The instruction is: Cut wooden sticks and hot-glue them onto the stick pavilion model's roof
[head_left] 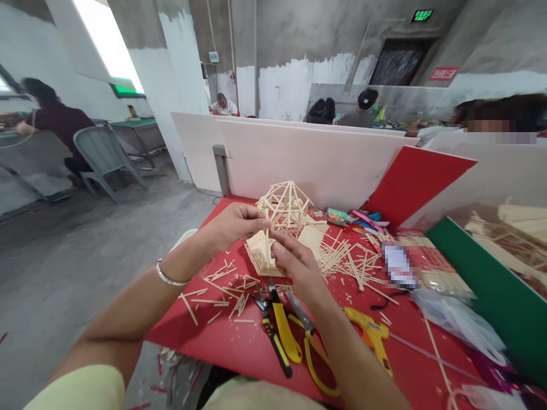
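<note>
My left hand (pixel 243 223) pinches the upper end of a thin wooden stick (pixel 267 250) that stands upright between my hands. Curled round the same stick from the right is my right hand (pixel 297 259), its index finger and thumb closed on it; the exact contact is partly hidden. Just below them on the red table sits a small structure of pale wooden sticks with a stepped base (pixel 254 259). Behind my hands rises an open, dome-like stick frame (pixel 290 202) with a pointed top.
Loose sticks (pixel 342 259) and offcuts litter the red tabletop (pixel 188 330). In front lie pruning shears (pixel 273 336), a yellow-handled knife (pixel 287 336) and scissors (pixel 310 336). A yellow glue gun (pixel 371 333) lies right, beside a plastic bag (pixel 457 319). White boards (pixel 299 151) border the back.
</note>
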Action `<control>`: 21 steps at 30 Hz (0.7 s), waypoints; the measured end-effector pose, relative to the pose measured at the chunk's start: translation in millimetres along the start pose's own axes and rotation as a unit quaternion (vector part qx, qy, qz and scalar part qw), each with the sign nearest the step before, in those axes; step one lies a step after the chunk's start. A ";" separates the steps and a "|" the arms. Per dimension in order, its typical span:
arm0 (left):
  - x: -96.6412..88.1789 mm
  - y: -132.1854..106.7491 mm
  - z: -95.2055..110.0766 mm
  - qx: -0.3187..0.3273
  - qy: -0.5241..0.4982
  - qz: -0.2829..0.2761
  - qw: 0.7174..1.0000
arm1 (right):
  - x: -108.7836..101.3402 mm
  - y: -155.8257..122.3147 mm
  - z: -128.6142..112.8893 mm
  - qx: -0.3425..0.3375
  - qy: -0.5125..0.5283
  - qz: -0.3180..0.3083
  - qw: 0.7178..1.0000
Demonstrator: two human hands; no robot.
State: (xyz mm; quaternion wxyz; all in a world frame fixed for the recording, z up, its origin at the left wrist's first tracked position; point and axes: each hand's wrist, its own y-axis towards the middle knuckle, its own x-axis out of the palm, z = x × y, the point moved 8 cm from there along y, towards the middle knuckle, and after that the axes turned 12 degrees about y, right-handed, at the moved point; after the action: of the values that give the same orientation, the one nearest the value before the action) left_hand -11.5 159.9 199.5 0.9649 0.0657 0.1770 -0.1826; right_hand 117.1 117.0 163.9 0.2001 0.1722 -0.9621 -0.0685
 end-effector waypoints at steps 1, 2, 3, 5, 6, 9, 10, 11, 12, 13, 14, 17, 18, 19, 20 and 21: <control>1.6 -0.8 0.3 -0.002 -0.004 -0.002 1.000 | -0.4 2.3 2.6 0.006 -0.008 0.003 1.000; 1.8 -1.5 1.5 -0.002 -0.011 0.003 1.000 | -0.7 3.7 6.8 0.013 -0.018 0.002 1.000; 0.6 -2.1 3.4 -0.002 -0.020 0.012 1.000 | -1.1 3.4 12.8 0.023 -0.029 0.000 0.999; -6.5 -2.9 7.2 0.002 -0.035 0.044 0.998 | -2.1 -3.9 30.0 0.043 -0.056 -0.013 0.997; -11.6 -3.0 8.1 0.003 -0.039 0.062 0.997 | -1.9 -11.1 40.6 0.052 -0.075 -0.026 0.996; -24.8 -0.1 3.6 -0.001 -0.039 0.096 0.995 | 2.4 -41.9 73.2 0.052 -0.185 -0.099 0.976; -26.8 2.0 0.7 -0.001 -0.036 0.098 0.995 | 2.4 -51.9 83.0 0.052 -0.230 -0.117 0.965; -27.2 4.7 -2.3 -0.001 -0.032 0.097 0.995 | 2.0 -60.0 90.9 0.055 -0.268 -0.132 0.953; -26.4 7.9 -5.1 -0.002 -0.028 0.096 0.995 | 1.0 -65.2 95.9 0.060 -0.291 -0.140 0.944; -24.5 11.5 -7.5 -0.002 -0.024 0.094 0.995 | -1.3 -66.5 96.3 0.061 -0.292 -0.135 0.945; -22.1 15.3 -9.2 -0.004 -0.019 0.095 0.995 | -3.8 -64.3 92.8 0.061 -0.277 -0.121 0.951; -13.1 27.7 -10.4 -0.011 -0.011 0.101 0.995 | -16.4 -42.8 66.8 0.047 -0.156 -0.021 0.986; -10.1 31.7 -9.9 -0.013 -0.012 0.101 0.995 | -22.1 -34.1 57.6 0.043 -0.112 0.024 0.993; -7.4 35.4 -9.2 -0.014 -0.013 0.102 0.995 | -27.3 -25.9 49.8 0.039 -0.073 0.064 0.994; -5.0 38.7 -8.5 -0.016 -0.012 0.101 0.995 | -31.5 -18.5 44.0 0.038 -0.043 0.097 0.994; -2.9 41.7 -7.8 -0.017 -0.009 0.100 0.995 | -34.5 -11.7 40.1 0.036 -0.020 0.119 0.992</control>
State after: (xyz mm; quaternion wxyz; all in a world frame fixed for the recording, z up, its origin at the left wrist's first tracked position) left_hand -0.8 200.9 195.9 0.9808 0.0651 0.1642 -0.0830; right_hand 133.9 121.0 112.6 0.1808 0.0621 -0.9815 -0.0134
